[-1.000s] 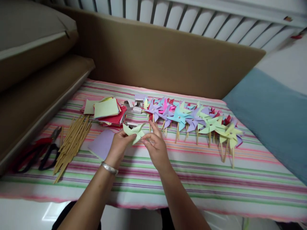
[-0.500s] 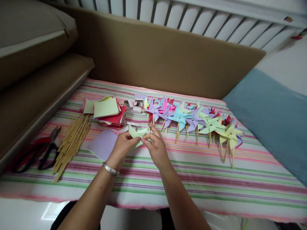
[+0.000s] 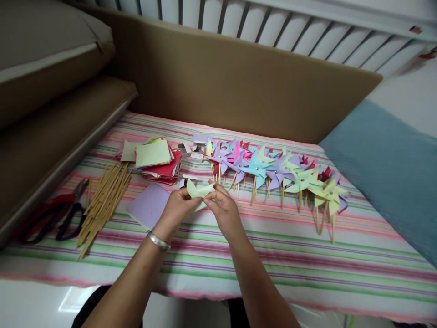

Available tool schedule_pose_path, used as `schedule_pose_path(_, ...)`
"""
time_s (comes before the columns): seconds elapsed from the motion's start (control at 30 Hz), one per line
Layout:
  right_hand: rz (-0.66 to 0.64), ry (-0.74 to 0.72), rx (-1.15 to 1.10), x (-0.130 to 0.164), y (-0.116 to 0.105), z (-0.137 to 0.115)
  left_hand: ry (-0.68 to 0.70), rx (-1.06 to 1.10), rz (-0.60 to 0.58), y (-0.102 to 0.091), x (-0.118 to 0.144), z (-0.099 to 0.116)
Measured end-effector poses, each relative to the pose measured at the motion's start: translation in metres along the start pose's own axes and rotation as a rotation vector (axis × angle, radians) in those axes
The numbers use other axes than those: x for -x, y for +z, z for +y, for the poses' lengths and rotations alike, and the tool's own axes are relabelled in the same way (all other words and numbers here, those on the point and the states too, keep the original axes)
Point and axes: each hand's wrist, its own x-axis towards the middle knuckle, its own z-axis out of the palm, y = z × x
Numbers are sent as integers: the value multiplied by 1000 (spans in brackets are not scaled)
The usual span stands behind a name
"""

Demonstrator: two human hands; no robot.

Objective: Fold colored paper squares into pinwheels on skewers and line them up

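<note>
A pale green paper pinwheel [image 3: 198,191], with its corners folded inward, is held between both my hands above the striped cloth. My left hand [image 3: 179,206] pinches it from the left, the thumb near its middle. From the right, my right hand [image 3: 223,207] grips it with thumb and fingers close to the centre; whether a pin sits there is too small to tell. A lilac paper sheet [image 3: 147,205] lies just left of my left hand. Beyond my right hand stretches a row of finished pinwheels [image 3: 257,168] on sticks, in several colours.
Left of the hands are a stack of coloured paper [image 3: 153,155], a heap of wooden sticks [image 3: 102,205] and black-handled scissors [image 3: 68,218]. Small opened boxes [image 3: 196,155] stand behind the hands. A brown board [image 3: 239,86] rises along the back of the striped cloth [image 3: 307,273].
My fingers have shifted slightly on the green paper, and it has tilted a little. The whole view has moved slightly; the other things lie as before.
</note>
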Motion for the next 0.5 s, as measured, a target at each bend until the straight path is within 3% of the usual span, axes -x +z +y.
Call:
schedule_pose_path(0.2, -13, 14, -121, -1, 0, 2, 5, -6, -46, -2, 0, 0)
schedule_pose_path(0.5, -27, 146, -241, 2, -4, 2, -21, 38, -171, -5, 4, -1)
